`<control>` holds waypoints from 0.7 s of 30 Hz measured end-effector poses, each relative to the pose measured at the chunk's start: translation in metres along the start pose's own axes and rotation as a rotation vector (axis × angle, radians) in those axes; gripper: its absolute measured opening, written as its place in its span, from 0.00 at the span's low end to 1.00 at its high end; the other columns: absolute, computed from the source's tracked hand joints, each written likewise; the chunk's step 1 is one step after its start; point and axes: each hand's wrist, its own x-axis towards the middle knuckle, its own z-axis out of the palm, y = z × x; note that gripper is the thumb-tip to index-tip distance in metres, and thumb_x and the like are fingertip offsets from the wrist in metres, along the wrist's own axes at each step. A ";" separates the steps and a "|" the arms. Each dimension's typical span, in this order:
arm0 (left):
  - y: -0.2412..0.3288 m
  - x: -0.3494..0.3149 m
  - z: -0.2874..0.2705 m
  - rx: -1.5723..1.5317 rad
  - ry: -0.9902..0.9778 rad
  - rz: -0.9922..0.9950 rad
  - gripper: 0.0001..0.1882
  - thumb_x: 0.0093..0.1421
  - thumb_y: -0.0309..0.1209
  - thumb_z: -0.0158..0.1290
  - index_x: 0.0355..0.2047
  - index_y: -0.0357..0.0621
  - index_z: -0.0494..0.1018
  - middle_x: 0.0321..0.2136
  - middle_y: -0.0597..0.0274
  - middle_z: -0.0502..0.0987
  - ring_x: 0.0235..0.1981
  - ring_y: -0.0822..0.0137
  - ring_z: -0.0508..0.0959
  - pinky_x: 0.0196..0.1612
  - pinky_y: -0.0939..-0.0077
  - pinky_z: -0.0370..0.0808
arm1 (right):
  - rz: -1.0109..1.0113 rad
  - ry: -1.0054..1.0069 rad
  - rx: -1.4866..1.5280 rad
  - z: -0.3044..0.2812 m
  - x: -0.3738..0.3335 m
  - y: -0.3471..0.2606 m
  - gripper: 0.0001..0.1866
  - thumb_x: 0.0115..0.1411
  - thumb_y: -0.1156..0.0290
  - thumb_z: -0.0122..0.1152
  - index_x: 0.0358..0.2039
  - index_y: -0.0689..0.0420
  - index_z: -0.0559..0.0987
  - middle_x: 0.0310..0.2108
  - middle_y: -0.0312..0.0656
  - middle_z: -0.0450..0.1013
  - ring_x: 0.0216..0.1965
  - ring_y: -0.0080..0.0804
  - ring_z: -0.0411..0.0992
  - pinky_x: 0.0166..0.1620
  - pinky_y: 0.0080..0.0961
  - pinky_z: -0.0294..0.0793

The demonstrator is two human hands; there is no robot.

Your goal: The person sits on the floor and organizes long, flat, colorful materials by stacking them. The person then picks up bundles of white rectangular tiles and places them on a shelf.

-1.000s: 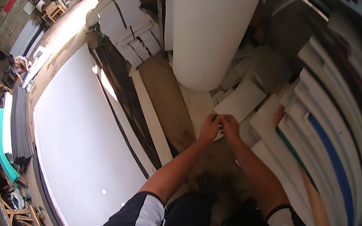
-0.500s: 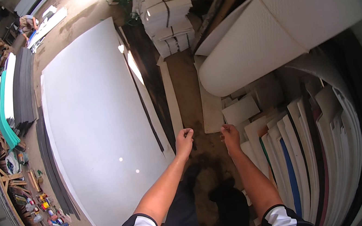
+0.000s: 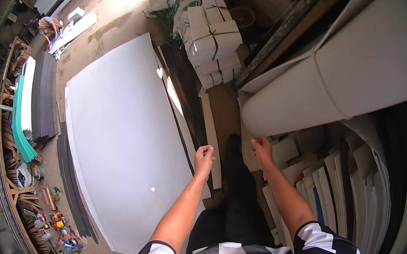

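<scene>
My left hand is held out in front of me with its fingers curled into a pinch. It is beside the right edge of a large white sheet lying on the floor. At the same height, my right hand is also closed, thumb against the fingers. Nothing can be made out between the fingers of either hand, and a gap separates the two. The nearest thing beyond my right hand is a big white textured roll tied with a cord. My dark-clad leg shows on the floor between my forearms.
Tied white stacks stand ahead. Upright sheets line the right side. On the left are grey sheets, a green sheet stack and a shelf with small containers. A person bends over at the far left.
One of my legs has come forward between my arms. The roll, stacks and floor sheet appear lower and further right in view. Both hands keep nearly the same closed pose.
</scene>
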 end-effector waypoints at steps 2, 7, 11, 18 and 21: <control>0.027 0.028 0.010 0.001 0.017 -0.017 0.16 0.68 0.37 0.55 0.47 0.37 0.75 0.38 0.62 0.78 0.33 0.71 0.76 0.40 0.75 0.75 | 0.010 -0.036 -0.060 0.006 0.034 -0.013 0.19 0.67 0.63 0.59 0.55 0.60 0.75 0.44 0.41 0.74 0.39 0.29 0.74 0.43 0.31 0.75; 0.079 0.115 0.039 0.094 0.034 0.012 0.15 0.68 0.36 0.55 0.46 0.35 0.76 0.36 0.62 0.79 0.34 0.71 0.76 0.39 0.75 0.75 | -0.070 -0.050 -0.220 0.044 0.111 -0.059 0.20 0.66 0.62 0.62 0.54 0.59 0.76 0.44 0.43 0.76 0.42 0.33 0.75 0.47 0.33 0.75; 0.145 0.209 0.082 0.250 0.060 0.185 0.17 0.66 0.38 0.56 0.47 0.36 0.79 0.38 0.55 0.83 0.40 0.64 0.81 0.46 0.71 0.76 | -0.164 -0.115 -0.304 0.058 0.180 -0.153 0.22 0.64 0.62 0.63 0.55 0.60 0.76 0.49 0.49 0.76 0.51 0.42 0.75 0.54 0.37 0.74; 0.262 0.277 0.122 0.378 0.021 0.206 0.24 0.65 0.40 0.55 0.52 0.31 0.77 0.48 0.45 0.81 0.52 0.54 0.80 0.56 0.67 0.72 | -0.213 -0.074 -0.340 0.089 0.268 -0.227 0.28 0.58 0.59 0.70 0.55 0.60 0.76 0.51 0.49 0.76 0.53 0.42 0.74 0.56 0.36 0.72; 0.267 0.321 0.123 0.351 0.068 0.209 0.24 0.63 0.44 0.56 0.52 0.37 0.78 0.47 0.45 0.82 0.52 0.52 0.81 0.55 0.64 0.74 | -0.244 -0.062 -0.391 0.103 0.298 -0.249 0.31 0.56 0.58 0.73 0.55 0.61 0.76 0.52 0.51 0.76 0.55 0.45 0.73 0.58 0.38 0.71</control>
